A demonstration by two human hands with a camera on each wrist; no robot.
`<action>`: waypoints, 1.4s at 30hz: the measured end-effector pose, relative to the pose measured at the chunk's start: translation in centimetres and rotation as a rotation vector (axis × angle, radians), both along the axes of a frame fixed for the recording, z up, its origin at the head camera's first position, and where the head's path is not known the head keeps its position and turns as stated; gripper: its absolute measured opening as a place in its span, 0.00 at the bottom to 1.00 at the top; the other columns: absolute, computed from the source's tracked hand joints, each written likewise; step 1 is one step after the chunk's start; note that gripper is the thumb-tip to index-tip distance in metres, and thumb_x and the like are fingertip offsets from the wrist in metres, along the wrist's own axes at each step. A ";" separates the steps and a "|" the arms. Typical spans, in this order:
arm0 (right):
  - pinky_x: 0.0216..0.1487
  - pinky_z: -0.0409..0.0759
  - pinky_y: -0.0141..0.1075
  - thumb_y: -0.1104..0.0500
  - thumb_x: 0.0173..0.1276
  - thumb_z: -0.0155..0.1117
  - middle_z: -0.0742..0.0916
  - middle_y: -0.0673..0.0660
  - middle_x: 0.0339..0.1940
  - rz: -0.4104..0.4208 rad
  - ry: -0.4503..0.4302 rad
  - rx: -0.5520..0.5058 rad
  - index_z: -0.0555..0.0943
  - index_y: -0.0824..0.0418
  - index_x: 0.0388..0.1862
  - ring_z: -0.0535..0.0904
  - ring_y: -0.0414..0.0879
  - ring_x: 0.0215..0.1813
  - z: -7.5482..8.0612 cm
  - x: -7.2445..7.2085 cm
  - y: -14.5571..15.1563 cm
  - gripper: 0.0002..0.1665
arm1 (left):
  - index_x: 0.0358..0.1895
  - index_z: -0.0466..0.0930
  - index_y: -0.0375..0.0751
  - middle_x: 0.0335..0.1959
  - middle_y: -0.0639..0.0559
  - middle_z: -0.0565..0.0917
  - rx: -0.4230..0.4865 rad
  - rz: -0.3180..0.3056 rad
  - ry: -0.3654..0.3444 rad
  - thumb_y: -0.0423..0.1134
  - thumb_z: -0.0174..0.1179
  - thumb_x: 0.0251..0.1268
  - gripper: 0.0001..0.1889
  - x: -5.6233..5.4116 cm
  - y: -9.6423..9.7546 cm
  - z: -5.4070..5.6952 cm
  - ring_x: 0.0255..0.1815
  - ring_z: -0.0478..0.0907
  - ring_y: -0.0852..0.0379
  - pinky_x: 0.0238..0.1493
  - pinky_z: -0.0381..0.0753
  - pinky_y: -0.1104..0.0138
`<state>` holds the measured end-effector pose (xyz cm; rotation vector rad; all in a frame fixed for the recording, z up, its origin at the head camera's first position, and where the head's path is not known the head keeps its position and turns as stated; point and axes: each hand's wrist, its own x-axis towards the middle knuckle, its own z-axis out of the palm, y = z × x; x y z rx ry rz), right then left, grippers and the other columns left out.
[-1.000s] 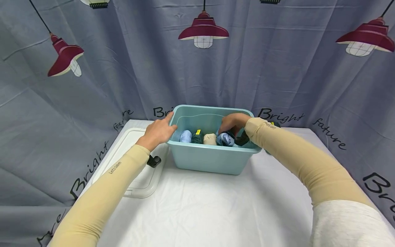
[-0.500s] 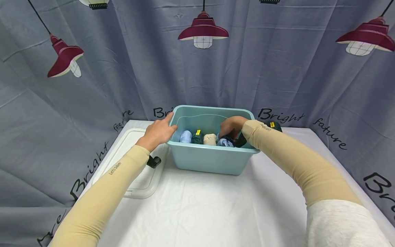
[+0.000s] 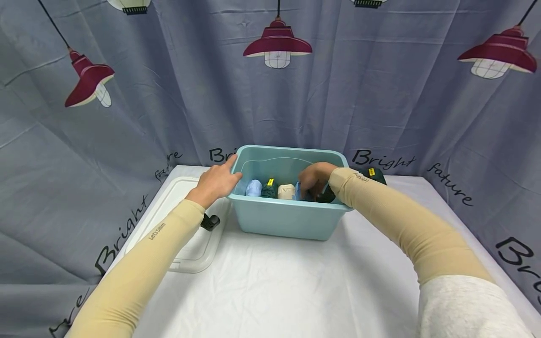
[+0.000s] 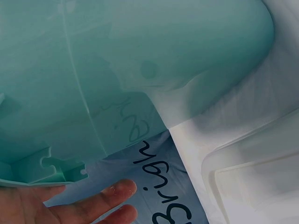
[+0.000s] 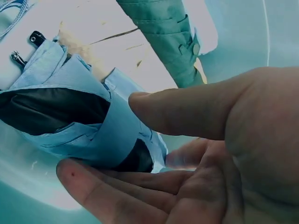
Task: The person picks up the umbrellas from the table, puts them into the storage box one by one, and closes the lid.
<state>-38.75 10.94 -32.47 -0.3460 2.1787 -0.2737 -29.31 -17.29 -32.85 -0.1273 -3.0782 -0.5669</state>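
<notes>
A light blue-green plastic bin (image 3: 283, 218) stands at the back of the table. My left hand (image 3: 216, 180) rests at its left rim with the fingers extended, their tips outside the wall in the left wrist view. Down inside the bin, my right hand (image 3: 314, 178) holds a folded blue umbrella (image 5: 124, 123) with a black inner side, thumb on one side and fingers beneath. Beside it a beige folded umbrella (image 3: 286, 191), a dark green folded umbrella (image 3: 269, 189) and a light blue one (image 3: 253, 188) stand in a row toward the left wall.
A whitish lid (image 3: 203, 251) lies flat on the table left of the bin, partly under my left forearm. Behind my right forearm shows a dark green bundle (image 3: 374, 175) with a yellow tag. A grey printed curtain (image 3: 338, 94) hangs close behind the bin.
My right hand has sunk a little lower and turned in the bin, taking the blue umbrella down with it. More of the dark green bundle at the right shows. My left hand has stayed put.
</notes>
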 end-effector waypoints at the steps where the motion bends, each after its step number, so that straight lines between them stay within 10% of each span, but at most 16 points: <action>1: 0.36 0.80 0.35 0.62 0.73 0.59 0.87 0.67 0.47 -0.001 0.001 0.006 0.78 0.67 0.47 0.85 0.49 0.39 0.0 0.0 0.0 0.09 | 0.83 0.45 0.54 0.61 0.36 0.80 -0.001 0.000 -0.001 0.56 0.42 0.74 0.37 0.0 0.0 0.0 0.46 0.81 0.43 0.40 0.76 0.52; 15: 0.50 0.81 0.44 0.54 0.75 0.57 0.83 0.67 0.58 0.053 0.022 -0.008 0.53 0.64 0.82 0.82 0.61 0.61 0.7 0.2 1.2 0.42 | 0.83 0.44 0.54 0.65 0.35 0.77 0.002 0.000 -0.017 0.55 0.42 0.75 0.37 0.1 0.0 0.0 0.45 0.80 0.42 0.39 0.75 0.52; 30: 0.59 0.81 0.50 0.56 0.77 0.54 0.76 0.68 0.71 0.038 0.013 -0.077 0.51 0.63 0.83 0.76 0.61 0.68 2.5 0.7 1.7 0.41 | 0.83 0.45 0.53 0.58 0.35 0.82 -0.001 -0.008 -0.005 0.55 0.42 0.75 0.37 0.0 0.0 0.0 0.41 0.80 0.43 0.35 0.74 0.54; 42: 0.62 0.79 0.48 0.53 0.77 0.57 0.74 0.64 0.73 0.039 0.165 -0.187 0.60 0.58 0.80 0.74 0.58 0.70 5.4 2.7 3.1 0.37 | 0.83 0.45 0.55 0.64 0.34 0.78 0.010 -0.009 0.001 0.54 0.43 0.75 0.37 0.0 -0.1 -0.1 0.49 0.81 0.41 0.42 0.76 0.50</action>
